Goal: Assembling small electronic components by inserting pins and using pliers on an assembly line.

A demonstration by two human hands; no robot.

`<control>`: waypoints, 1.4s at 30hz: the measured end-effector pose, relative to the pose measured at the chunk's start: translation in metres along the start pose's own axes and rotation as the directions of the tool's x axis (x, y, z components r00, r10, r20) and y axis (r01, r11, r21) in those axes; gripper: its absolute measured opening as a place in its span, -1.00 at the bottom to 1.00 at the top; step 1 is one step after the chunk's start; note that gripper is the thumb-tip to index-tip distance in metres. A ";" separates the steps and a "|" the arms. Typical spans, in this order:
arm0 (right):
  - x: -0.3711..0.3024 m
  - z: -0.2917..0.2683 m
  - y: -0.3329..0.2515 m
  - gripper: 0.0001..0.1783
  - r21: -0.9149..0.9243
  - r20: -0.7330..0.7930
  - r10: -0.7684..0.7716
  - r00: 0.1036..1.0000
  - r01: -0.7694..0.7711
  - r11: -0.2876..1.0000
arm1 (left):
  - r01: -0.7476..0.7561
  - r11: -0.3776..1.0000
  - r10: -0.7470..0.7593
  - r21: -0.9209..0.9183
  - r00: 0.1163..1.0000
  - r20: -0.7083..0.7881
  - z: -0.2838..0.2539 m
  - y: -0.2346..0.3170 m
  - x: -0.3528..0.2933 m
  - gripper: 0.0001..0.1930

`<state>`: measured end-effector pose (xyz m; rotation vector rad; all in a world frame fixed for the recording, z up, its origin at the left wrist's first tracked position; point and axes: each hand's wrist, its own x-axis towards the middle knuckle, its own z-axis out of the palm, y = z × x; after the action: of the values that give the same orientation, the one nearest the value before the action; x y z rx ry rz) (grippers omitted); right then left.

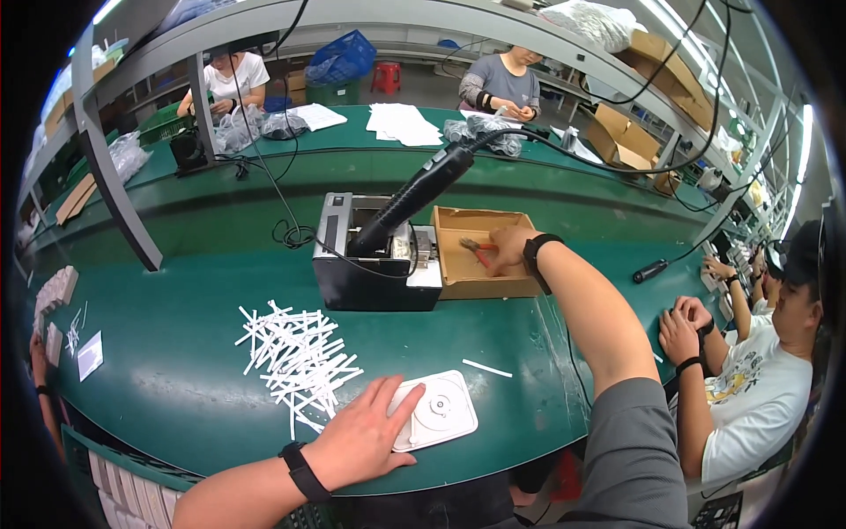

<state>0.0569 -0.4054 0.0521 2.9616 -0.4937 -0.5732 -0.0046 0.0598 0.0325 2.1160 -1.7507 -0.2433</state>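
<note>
Plate point(443, 410): white, with rounded corners and a circular centre, lying flat on the green table point(203, 295) close to the near edge, under the left hand.
Left hand point(366, 432): laid palm down over the plate's left side; fingers extended and loosely parted, the index reaching furthest onto the plate, the thumb set apart toward its near edge. It rests on the plate and does not grasp it.
Right hand point(509, 249): reaching across into the cardboard tray point(485, 289), fingers bent downward at the pliers point(478, 249). The fingertips are partly hidden, so whether they pinch the handles or only touch them, I cannot tell.
Pliers: red-handled, inside the tray, jaws pointing left and away from the hand.
Machine point(374, 291): dark box with a grey top part, just left of the tray, a black ribbed tube point(414, 201) slanting up out of it to the right.
Strip pile point(300, 357): many narrow white strips crossing one another, to the left of the plate and in front of the machine.
Single strip point(487, 368): lying alone beyond the plate's upper right corner.
Co-worker's hands point(683, 326): close together at the table's right edge, well apart from the plate.
</note>
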 end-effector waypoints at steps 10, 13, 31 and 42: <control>-0.056 -0.005 -0.003 -0.58 -0.073 -0.618 0.030 0.786 -0.095 0.993 | 0.071 0.996 -0.071 -0.049 0.997 -0.009 -0.001 0.004 -0.003 0.16; -0.152 -0.030 -0.045 -0.59 -0.019 -0.575 -0.035 0.817 0.029 0.999 | 0.143 0.990 -0.143 -0.010 0.989 -0.044 0.005 0.021 -0.007 0.20; -0.342 0.081 -0.185 -0.38 0.130 -0.500 -0.026 0.866 0.104 0.986 | 0.177 0.978 -0.175 0.114 0.984 -0.025 0.022 0.033 -0.011 0.39; -0.340 0.076 -0.189 -0.38 0.086 -0.500 -0.021 0.866 0.074 0.994 | 0.197 0.971 -0.201 0.133 0.980 0.014 0.018 0.035 -0.010 0.39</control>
<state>-0.2140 -0.1172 0.0736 3.0495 -0.4029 0.2349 -0.0449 0.0608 0.0287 2.3965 -1.6087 -0.2175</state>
